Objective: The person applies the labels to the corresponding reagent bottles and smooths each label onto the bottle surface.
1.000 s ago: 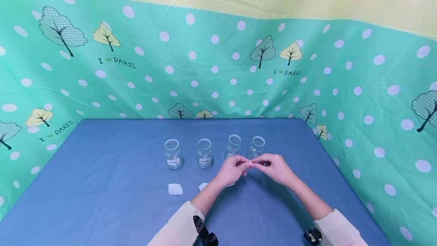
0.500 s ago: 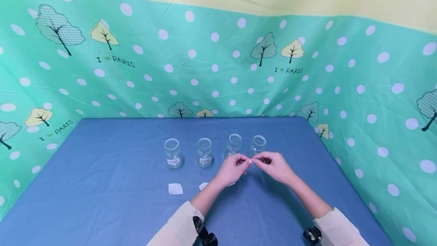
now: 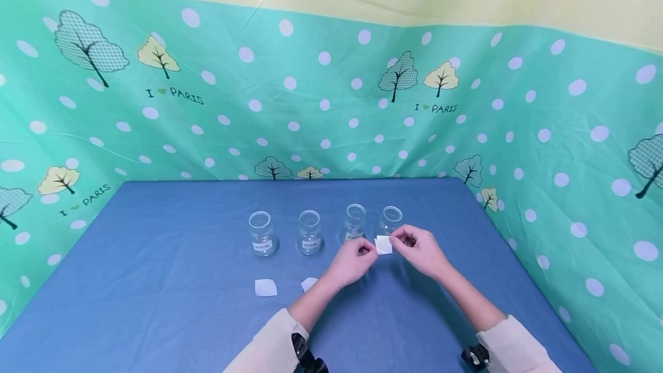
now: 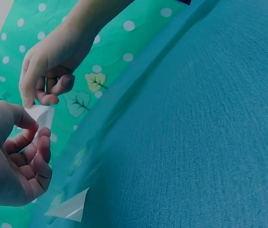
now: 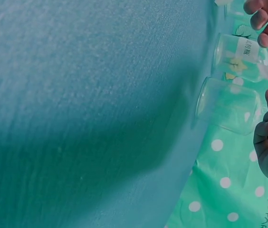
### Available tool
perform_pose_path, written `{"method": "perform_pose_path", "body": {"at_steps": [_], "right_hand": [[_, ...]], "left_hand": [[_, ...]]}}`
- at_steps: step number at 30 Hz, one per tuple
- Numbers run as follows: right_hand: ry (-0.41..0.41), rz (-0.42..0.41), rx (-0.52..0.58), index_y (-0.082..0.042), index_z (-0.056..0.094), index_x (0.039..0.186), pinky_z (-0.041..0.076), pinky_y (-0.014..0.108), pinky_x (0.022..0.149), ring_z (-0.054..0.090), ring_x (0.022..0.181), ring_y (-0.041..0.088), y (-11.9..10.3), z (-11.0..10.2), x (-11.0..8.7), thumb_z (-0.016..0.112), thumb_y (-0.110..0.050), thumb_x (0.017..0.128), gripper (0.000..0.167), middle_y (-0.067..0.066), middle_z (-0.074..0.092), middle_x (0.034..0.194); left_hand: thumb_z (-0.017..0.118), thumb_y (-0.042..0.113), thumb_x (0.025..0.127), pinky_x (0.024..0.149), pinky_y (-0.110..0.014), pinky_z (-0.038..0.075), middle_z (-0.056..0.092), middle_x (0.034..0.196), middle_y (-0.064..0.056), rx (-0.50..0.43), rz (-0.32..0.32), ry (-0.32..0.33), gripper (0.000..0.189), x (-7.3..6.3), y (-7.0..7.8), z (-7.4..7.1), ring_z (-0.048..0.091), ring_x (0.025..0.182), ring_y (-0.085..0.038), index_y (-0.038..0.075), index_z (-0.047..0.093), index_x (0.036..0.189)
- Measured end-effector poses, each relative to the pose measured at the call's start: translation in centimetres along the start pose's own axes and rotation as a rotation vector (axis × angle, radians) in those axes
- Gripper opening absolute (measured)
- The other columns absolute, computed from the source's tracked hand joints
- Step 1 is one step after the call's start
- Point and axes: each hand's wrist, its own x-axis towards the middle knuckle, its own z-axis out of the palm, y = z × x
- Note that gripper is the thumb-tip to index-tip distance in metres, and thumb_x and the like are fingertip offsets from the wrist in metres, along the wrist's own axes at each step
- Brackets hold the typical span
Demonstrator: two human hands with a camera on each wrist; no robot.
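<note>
Between my two hands, in front of the rightmost glass jar (image 3: 391, 214), is a small white square label (image 3: 384, 244) that looks to have two layers. My left hand (image 3: 354, 260) pinches its left edge between thumb and forefinger. My right hand (image 3: 420, 252) pinches its upper right corner. In the right wrist view, the jar beside the hands (image 5: 229, 107) shows no label, while its neighbour (image 5: 224, 54) bears a printed white one. The left wrist view shows the label (image 4: 43, 114) stretched between both hands' fingertips.
More glass jars stand in the row to the left, including a labelled jar (image 3: 310, 224) and the leftmost labelled jar (image 3: 261, 224). White paper pieces (image 3: 266, 288) lie on the blue-covered table (image 3: 181, 281) in front of them. A patterned green curtain (image 3: 233, 91) hangs behind.
The fingertips of both hands have moved slightly apart, and the white label, earlier almost hidden between them, now shows as a flat square. The jars have not moved.
</note>
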Motion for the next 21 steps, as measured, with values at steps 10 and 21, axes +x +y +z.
{"method": "perform_pose_path", "body": {"at_steps": [10,21], "right_hand": [[0.077,0.015,-0.026,-0.010,0.068,0.087,0.041,0.020,0.055,0.048,0.059,0.006,0.42,-0.17,-0.03,0.063,-0.016,0.088,0.008,0.000,0.059,0.069],[0.184,0.003,-0.039,-0.010,0.067,0.085,0.039,0.020,0.052,0.046,0.056,0.005,0.50,-0.42,0.09,0.063,-0.015,0.087,0.007,-0.001,0.057,0.065]], "left_hand": [[0.057,0.016,0.083,0.061,-0.023,0.044,0.060,0.074,0.001,0.044,-0.026,0.041,0.013,-0.20,-0.40,0.06,0.052,0.061,-0.007,0.008,0.066,0.088],[0.055,0.015,0.082,0.054,-0.024,0.042,0.058,0.065,0.004,-0.008,-0.081,0.055,0.013,-0.39,-0.25,-0.01,0.050,0.049,-0.007,0.009,0.065,0.085]]}}
